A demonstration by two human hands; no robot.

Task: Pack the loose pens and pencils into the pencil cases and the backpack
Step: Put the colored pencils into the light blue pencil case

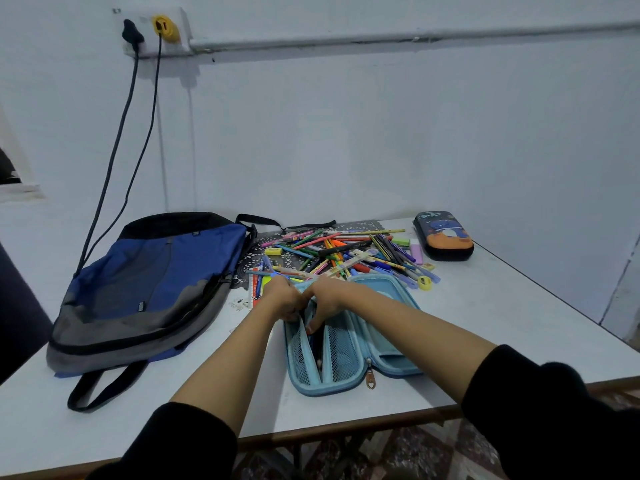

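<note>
The blue pencil case (346,344) lies open on the table (502,306), mesh pockets upward. Our left hand (282,299) grips its far rim, probably to keep the middle slot spread. Our right hand (325,299) curls its fingers (310,328) down into that slot; we cannot tell whether they hold anything. The loose pens (346,252) lie heaped just behind, within reach. The backpack (149,289) lies zipped at left and the dark pencil case (443,235) far right.
</note>
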